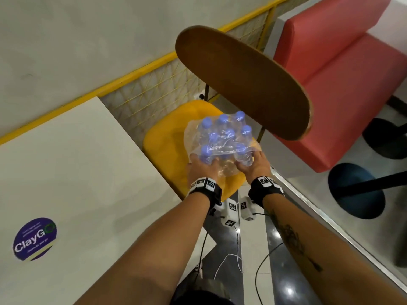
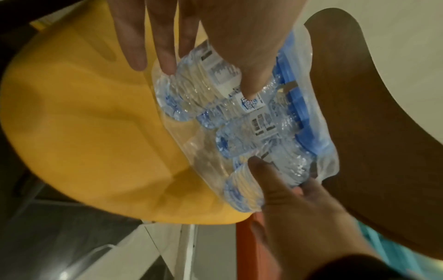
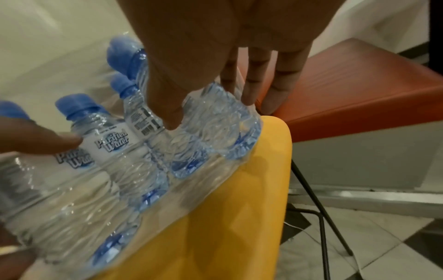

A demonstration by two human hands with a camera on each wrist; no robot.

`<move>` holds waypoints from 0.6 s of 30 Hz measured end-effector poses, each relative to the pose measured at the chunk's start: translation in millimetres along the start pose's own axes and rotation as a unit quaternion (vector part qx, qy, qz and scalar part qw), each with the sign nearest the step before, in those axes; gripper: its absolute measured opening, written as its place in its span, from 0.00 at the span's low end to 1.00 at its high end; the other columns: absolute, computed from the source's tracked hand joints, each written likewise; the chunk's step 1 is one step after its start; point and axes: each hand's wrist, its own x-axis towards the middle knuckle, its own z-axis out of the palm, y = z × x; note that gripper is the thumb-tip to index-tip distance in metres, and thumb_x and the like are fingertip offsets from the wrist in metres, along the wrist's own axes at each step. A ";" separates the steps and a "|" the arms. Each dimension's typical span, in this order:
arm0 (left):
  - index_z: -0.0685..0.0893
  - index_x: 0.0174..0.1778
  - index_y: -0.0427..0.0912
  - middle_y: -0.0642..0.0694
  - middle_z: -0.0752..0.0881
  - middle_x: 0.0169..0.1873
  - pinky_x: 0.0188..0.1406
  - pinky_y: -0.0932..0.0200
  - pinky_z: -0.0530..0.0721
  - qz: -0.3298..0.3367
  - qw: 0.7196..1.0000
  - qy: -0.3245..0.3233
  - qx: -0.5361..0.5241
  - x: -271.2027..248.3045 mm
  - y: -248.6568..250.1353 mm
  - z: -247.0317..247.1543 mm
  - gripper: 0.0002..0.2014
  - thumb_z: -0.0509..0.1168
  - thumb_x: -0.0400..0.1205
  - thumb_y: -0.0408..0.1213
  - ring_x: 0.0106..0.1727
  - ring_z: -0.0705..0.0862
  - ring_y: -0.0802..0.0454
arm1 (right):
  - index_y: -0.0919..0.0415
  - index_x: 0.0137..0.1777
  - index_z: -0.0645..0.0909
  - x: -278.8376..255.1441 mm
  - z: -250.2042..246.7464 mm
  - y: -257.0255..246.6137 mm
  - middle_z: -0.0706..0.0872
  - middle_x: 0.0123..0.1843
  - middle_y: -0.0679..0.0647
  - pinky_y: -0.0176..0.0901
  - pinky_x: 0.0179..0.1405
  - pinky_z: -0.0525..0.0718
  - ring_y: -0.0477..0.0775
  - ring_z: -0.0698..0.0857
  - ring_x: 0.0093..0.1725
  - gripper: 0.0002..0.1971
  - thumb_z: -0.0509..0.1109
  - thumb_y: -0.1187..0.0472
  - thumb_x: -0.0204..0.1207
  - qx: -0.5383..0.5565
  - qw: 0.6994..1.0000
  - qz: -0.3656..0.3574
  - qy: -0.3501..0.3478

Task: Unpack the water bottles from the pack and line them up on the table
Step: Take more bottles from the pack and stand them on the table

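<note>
A pack of small water bottles (image 1: 222, 137) with blue caps, wrapped in clear plastic, is on the yellow chair seat (image 1: 167, 139), tilted. My left hand (image 1: 202, 166) holds its near left corner, and the left wrist view shows that hand (image 2: 223, 49) with the thumb pressed on a bottle label and the fingers down the pack's (image 2: 251, 121) side. My right hand (image 1: 255, 164) holds the near right corner. The right wrist view shows the right hand (image 3: 215, 56) with its thumb on a bottle of the pack (image 3: 143, 151) and its fingers behind the end.
The white table (image 1: 66, 172) with a round blue sticker (image 1: 35, 238) lies to the left. The chair's brown backrest (image 1: 242, 80) rises behind the pack. A red bench (image 1: 341, 84) and dark round bases (image 1: 356, 190) stand right. A yellow mesh railing (image 1: 143, 69) runs behind.
</note>
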 end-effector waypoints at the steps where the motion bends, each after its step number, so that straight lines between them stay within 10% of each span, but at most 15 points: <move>1: 0.72 0.60 0.54 0.48 0.85 0.52 0.41 0.47 0.89 0.020 1.000 0.000 0.023 3.9 -2.2 -2.3 0.28 0.71 0.71 0.63 0.46 0.87 0.41 | 0.46 0.69 0.74 0.2 -1.8 -0.8 0.78 0.68 0.49 0.55 0.63 0.83 0.57 0.81 0.64 0.36 0.77 0.37 0.61 -0.019 1.000 -0.008 -0.010; 11: 0.79 0.55 0.53 0.51 0.87 0.50 0.42 0.54 0.84 0.271 0.941 -0.107 0.173 -24.7 -35.6 -54.1 0.34 0.68 0.61 0.72 0.48 0.87 0.45 | 0.48 0.66 0.75 -69.2 -14.9 -6.6 0.85 0.59 0.52 0.54 0.52 0.85 0.59 0.85 0.54 0.34 0.82 0.44 0.60 -0.055 0.991 -0.104 -0.071; 18: 0.73 0.42 0.55 0.55 0.82 0.39 0.40 0.48 0.87 0.192 0.955 -0.081 0.211 -47.6 -158.9 -189.7 0.26 0.72 0.61 0.67 0.40 0.84 0.48 | 0.47 0.56 0.79 -181.1 47.4 -65.6 0.85 0.50 0.47 0.49 0.44 0.85 0.52 0.85 0.47 0.27 0.80 0.45 0.56 0.009 0.961 -0.187 -0.205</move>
